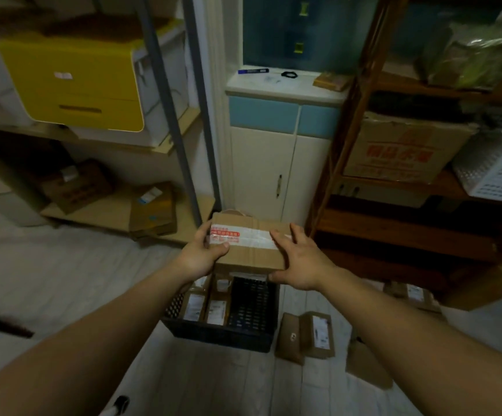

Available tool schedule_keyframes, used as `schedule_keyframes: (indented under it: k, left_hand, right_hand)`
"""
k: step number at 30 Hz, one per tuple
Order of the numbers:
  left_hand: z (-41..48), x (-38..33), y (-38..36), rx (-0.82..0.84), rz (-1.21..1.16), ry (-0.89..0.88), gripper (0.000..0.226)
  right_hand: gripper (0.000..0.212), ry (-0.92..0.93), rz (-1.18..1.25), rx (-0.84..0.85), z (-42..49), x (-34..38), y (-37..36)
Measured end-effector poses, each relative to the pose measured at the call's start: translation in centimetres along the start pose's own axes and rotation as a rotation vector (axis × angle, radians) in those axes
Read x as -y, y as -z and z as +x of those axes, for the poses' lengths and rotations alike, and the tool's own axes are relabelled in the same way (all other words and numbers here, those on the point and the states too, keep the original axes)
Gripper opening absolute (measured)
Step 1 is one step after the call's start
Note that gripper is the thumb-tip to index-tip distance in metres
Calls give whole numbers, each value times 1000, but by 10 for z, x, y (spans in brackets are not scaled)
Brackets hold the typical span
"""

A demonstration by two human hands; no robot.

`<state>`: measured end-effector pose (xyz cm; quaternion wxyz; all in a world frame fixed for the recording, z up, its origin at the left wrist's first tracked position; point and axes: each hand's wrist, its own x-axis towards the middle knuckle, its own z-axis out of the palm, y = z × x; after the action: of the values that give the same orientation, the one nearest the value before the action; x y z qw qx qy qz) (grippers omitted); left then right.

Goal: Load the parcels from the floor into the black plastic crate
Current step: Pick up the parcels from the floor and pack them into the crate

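i have the box held up between both hands, over the far end of the crate. the left hand grips the box's left end, thumb laid on top at the red-printed tape and fingers curled round the far side. the right hand clamps the right end, fingers spread flat across the top and thumb pressed to the near face. each hand has an end and neither is nearer, so i read this as a two-handed lowering.

what matters is how the box lies against the gap under it. its long axis runs left to right. the crate sits on the floor just below and a little nearer to me than the box, so the way in is down and slightly towards me. the crate's left half already holds upright parcels, labels facing up. the free bay is the right half, under my right hand. it looks longer from near to far than from left to right.

so i judge the box may not drop in flat as it is held. it probably needs shifting right and turning so its length follows the bay, or tipping on edge like the others. i can't see the crate's far rim behind the box. more parcels lie on the floor right of the crate.
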<state>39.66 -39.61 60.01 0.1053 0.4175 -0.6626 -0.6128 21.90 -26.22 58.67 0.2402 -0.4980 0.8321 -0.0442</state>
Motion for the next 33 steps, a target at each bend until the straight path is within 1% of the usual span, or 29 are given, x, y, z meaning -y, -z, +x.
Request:
schedule_keyframes:
  k: [3,6,10,11,12,13,15,16,17,18,21,22,25,28,30,33]
  left_hand:
    - [31,2,6,49,69,-3,59]
    - [67,12,5,77,147,8,60]
    - [127,32,4,104,270,-21,47]
    - [143,41,3,123,289,-20,48]
    - [162,56,2,156,291,-5,55]
    - [178,71,1,190,288,4,66]
    - [214,108,-5,253,252,-2,97]
    - [236,133,-8,269,234,23,110]
    - [253,156,-12,286,220,47,116]
    - [270,182,-17,302,211,62,113]
    - [317,256,-34,314,263,-2,85]
    - [333,285,-40,323,281,-13,82]
    - [378,376,-55,311,330,-14,82]
    - [418,439,-75,280,412,-9,92]
    - [441,472,-87,287,488,-14,88]
    - [468,511,-99,239,677,-3,77]
  right_hand:
    - [100,-28,20,-5,23,0,-7]
    - [100,-53,32,11,53,-7,-12]
    - [97,-68,70,31,106,-22,-37]
    - [96,-68,75,39,122,-28,-48]
    - [94,-74,78,50,138,-33,-61]
    - [93,-87,86,62,153,-39,-76]
    - [91,-126,121,68,185,-54,-112]
    - [89,-145,134,70,202,-62,-133]
    - [88,-163,138,76,217,-69,-156]
    - [87,-178,137,84,232,-76,-180]
    - [86,-211,126,86,282,-101,-260]
    - [85,-230,122,89,298,-109,-287]
    - [84,-279,110,78,342,-132,-364]
    - [85,-305,83,77,380,-152,-421]
    - [86,-314,58,76,399,-163,-452]
    - [88,-317,33,64,423,-176,-488]
